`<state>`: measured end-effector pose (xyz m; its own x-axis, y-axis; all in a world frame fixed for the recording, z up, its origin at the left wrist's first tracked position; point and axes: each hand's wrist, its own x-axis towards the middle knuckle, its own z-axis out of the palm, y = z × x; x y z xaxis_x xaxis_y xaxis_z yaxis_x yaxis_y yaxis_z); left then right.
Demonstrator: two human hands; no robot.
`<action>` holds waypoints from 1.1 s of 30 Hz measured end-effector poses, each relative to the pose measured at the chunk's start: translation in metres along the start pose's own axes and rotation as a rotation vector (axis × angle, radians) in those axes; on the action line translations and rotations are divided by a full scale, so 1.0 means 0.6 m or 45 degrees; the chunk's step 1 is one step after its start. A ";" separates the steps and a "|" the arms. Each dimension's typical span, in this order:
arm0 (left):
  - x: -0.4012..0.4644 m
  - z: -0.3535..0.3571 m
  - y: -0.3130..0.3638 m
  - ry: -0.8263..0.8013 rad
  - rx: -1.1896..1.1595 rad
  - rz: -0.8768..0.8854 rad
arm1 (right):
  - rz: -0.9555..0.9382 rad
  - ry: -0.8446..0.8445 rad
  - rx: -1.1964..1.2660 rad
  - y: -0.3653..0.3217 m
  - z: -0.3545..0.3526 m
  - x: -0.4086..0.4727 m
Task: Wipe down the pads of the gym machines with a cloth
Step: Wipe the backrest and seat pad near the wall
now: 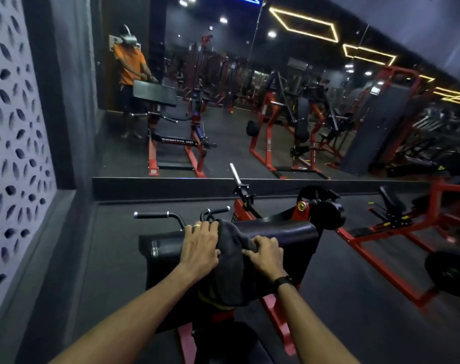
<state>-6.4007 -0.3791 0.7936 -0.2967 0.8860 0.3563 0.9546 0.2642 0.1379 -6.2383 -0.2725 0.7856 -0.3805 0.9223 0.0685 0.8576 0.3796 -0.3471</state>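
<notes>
A dark grey cloth (230, 261) lies draped over the black pad (281, 232) of a red-framed gym machine (276, 319), hanging from the pad's top edge down its near face. The cloth sits roughly at the middle of the pad's width, between the two hands.

The left hand (201, 245) rests on the left edge of the cloth near the top of the pad. Its fingers are extended and slightly spread, lying flat against cloth and pad, not curled round anything. A ring (196, 225) shows on one finger.

The right hand (265, 254) sits on the right side of the cloth. Its fingers are bent, and the fingertips bunch a fold of cloth against the pad, so this hand grasps the cloth. A black wristband (283, 281) circles the right wrist.

Behind the pad, two black handles (158, 215) with chrome ends project to the left and right, and a chrome bar sleeve (235, 174) rises at a tilt beyond them. A weight plate (450, 274) sits on the machine frame at the right.

A wall mirror (250, 101) ahead reflects the person in an orange shirt, the same pad, and further red machines. A perforated grey wall panel (16, 140) stands on the left. The floor (113, 258) is dark
</notes>
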 end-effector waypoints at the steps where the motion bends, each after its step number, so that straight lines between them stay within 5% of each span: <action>1: -0.001 -0.001 -0.001 0.002 -0.016 0.000 | -0.058 0.011 -0.080 -0.008 -0.010 -0.003; 10: 0.023 -0.087 -0.074 -0.193 -0.421 0.247 | -0.601 -0.177 -0.129 -0.142 -0.134 -0.014; 15: 0.002 -0.122 -0.158 -0.619 -0.800 0.075 | -0.733 -0.237 -0.226 -0.214 -0.157 -0.020; 20: -0.043 -0.158 -0.213 -0.842 -0.517 -0.007 | -0.812 -0.553 -0.174 -0.264 -0.093 -0.030; 29: -0.104 -0.148 -0.274 -0.333 -0.059 -0.342 | -0.856 -0.554 -0.106 -0.336 -0.008 -0.042; 33: -0.113 -0.101 -0.263 -0.051 -0.116 -0.610 | -0.797 -0.475 -0.084 -0.345 0.006 -0.038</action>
<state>-6.5330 -0.5038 0.8037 -0.6989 0.6873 0.1977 0.7042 0.6129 0.3584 -6.4085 -0.3721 0.8524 -0.8888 0.4490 -0.0919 0.4552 0.8420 -0.2895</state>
